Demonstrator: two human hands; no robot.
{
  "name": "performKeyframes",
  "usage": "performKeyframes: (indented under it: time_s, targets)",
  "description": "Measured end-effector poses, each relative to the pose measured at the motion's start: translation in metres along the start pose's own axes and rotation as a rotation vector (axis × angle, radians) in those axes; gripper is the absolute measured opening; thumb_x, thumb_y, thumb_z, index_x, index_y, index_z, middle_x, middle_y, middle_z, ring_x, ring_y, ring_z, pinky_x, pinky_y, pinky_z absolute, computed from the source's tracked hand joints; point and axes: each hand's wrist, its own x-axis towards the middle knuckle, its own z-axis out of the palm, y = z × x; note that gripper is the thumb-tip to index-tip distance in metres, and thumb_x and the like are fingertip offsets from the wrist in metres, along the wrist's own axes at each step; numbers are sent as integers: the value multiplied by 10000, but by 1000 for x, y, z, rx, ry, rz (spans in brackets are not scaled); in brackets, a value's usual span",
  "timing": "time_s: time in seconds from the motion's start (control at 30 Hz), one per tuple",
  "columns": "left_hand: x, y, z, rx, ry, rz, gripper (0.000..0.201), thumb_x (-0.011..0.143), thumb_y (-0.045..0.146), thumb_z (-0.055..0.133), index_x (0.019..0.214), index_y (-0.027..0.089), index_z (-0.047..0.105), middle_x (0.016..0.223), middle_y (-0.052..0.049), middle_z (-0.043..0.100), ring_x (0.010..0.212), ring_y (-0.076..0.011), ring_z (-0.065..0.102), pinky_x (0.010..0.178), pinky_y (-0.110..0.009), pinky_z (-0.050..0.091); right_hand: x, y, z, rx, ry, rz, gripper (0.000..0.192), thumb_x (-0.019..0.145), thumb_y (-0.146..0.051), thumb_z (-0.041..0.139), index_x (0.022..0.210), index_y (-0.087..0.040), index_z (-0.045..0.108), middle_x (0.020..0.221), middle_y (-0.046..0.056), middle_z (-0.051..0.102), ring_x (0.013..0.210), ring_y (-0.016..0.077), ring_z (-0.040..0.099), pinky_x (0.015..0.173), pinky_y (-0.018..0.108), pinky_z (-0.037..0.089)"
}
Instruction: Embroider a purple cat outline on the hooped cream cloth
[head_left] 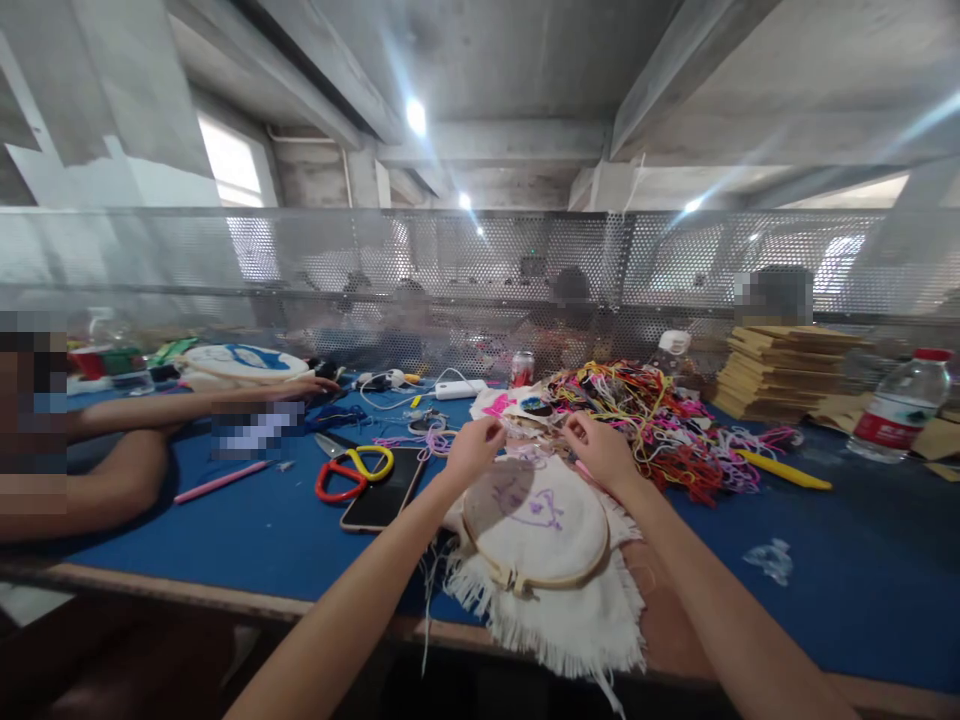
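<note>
Fabric [570, 622] with purple markings, stretched in a wooden hoop [566, 582], lies at the front edge of the blue table [247, 550]. Left hand [475, 452] and right hand [598, 450] near hoop's far side, fingers curled nearly closed; cannot tell whether either holds anything. Tangled thread [667, 425] beside right hand.

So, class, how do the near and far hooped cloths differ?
The near cloth bears thin purple lines; the far cloth, a broader blue shape. The near cloth lies at the table's front edge; the far cloth sits farther back. The near cloth looks bigger here than the far cloth. Both are white, in round hoops.
</note>
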Motion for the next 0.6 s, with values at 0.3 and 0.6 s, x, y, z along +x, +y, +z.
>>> performKeyframes:
  time_s: [0.3,0.6]
  targets:
    - [10,-7,-4,-668,88,-349,158,753,241,611,699,127,518,680,-49,638,504,-86,595,342,-141,241,-2,10,25,-111,-277,-182,298,848,-159,399,1021,-170,641,1053,88,645,998,180,540,875,271,352]
    - [15,-18,-7,-821,295,-387,126,751,137,610,799,149,494,558,13,599,431,-72,566,358,-128,280,-2,2,19,-138,-289,-169,310,860,-169,385,951,-154,681,1000,110,664,964,208,558,846,291,363]
